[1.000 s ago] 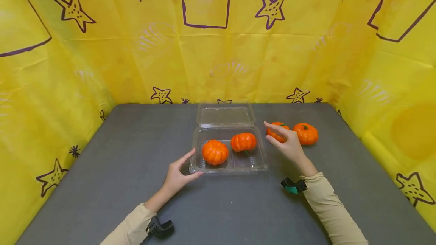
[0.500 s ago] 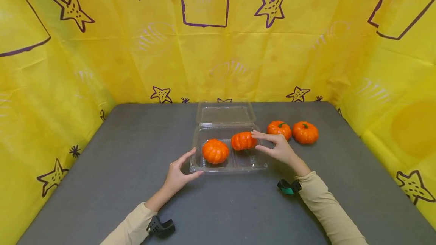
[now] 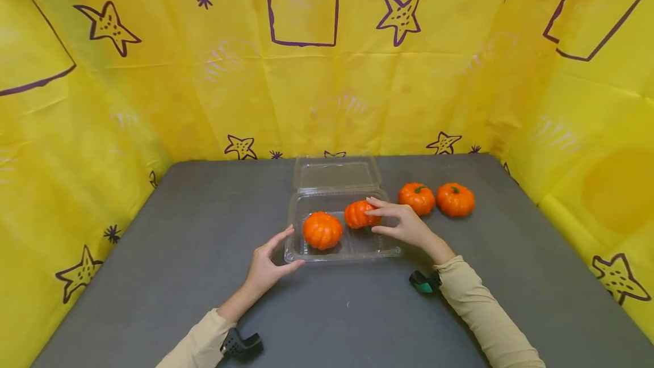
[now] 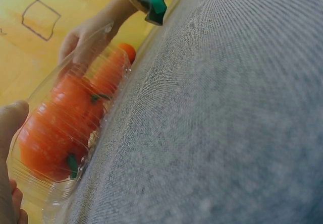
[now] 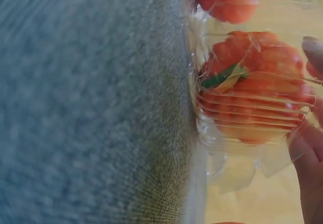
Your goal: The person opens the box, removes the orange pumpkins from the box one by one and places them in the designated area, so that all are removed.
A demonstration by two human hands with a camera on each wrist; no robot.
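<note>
A clear plastic clamshell container [image 3: 347, 255] lies on the grey table with its lid [image 3: 334, 174] folded back. Inside are two small orange pumpkins, a left pumpkin [image 3: 322, 230] and a right pumpkin [image 3: 357, 214]. My left hand [image 3: 264, 266] rests at the container's left front corner, index finger along the left side and thumb at the front edge. From the right, my right hand [image 3: 406, 226] reaches over the wall and holds the right pumpkin, fingers over its top and thumb on the near side. Through the ridged wall in the right wrist view, this pumpkin [image 5: 252, 103] shows its green stem.
Two more orange pumpkins, one nearer [image 3: 416, 199] and one farther right [image 3: 456, 200], sit upright on the table right of the container. A yellow cloth [image 3: 306, 95] with starfish drawings encloses the back and sides of the grey table [image 3: 347, 322].
My right hand has moved left from beside the loose pumpkins into the container and onto the right pumpkin, which has shifted and turned slightly. The left hand has stayed at the corner.
</note>
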